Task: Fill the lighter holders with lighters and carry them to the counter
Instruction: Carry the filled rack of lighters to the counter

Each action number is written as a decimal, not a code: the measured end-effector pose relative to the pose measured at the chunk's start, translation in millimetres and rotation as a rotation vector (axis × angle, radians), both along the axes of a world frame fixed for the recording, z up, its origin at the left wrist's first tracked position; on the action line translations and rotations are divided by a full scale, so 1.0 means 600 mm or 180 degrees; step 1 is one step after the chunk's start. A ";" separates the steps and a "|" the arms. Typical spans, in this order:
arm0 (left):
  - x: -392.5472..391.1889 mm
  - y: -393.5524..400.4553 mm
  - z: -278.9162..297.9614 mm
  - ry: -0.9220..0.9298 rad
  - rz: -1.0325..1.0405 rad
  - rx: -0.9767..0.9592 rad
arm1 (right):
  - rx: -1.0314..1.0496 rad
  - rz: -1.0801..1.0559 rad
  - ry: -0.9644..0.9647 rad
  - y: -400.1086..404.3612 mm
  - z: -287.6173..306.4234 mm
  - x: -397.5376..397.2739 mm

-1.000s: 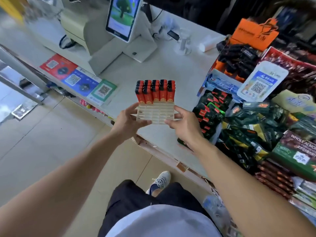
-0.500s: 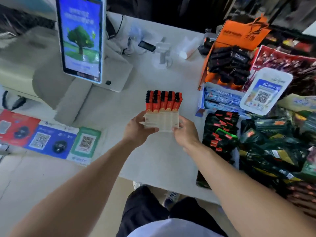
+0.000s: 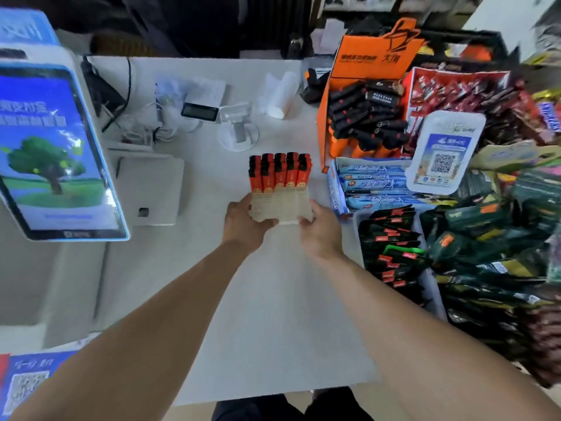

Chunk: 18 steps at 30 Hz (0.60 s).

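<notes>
Two bare hands hold a clear plastic lighter holder [image 3: 280, 205] over the white counter [image 3: 273, 299]. The left hand [image 3: 244, 221] grips the holder's left edge with its thumb across the front face, and the right hand [image 3: 318, 229] clasps the right edge, fingers curled around it. Red lighters with black caps [image 3: 279, 173] stand upright in rows in the far half of the holder; its near slots look vacant. Whether the holder's base touches the counter cannot be told. A tilted touchscreen terminal [image 3: 57, 153] sits to the left, and an orange display box of black lighters [image 3: 364, 95] stands to the right, beside blue gum packs [image 3: 373, 183].
</notes>
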<state>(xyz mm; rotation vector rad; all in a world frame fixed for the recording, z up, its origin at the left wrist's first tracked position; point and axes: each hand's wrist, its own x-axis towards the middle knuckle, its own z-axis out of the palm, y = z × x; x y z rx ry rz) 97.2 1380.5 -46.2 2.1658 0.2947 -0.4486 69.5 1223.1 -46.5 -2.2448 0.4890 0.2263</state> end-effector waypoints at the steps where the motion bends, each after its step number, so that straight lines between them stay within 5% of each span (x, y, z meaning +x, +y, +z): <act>1: 0.012 -0.003 -0.003 -0.0022 0.0020 0.0008 | -0.0038 0.0013 -0.0012 0.002 -0.003 0.009; 9: 0.067 -0.016 -0.040 -0.0522 -0.0339 0.0842 | -0.0559 0.0543 -0.0043 0.007 0.005 0.026; 18: 0.126 -0.047 -0.047 -0.0627 -0.0339 0.0891 | -0.1360 0.1227 0.0293 -0.006 -0.004 0.063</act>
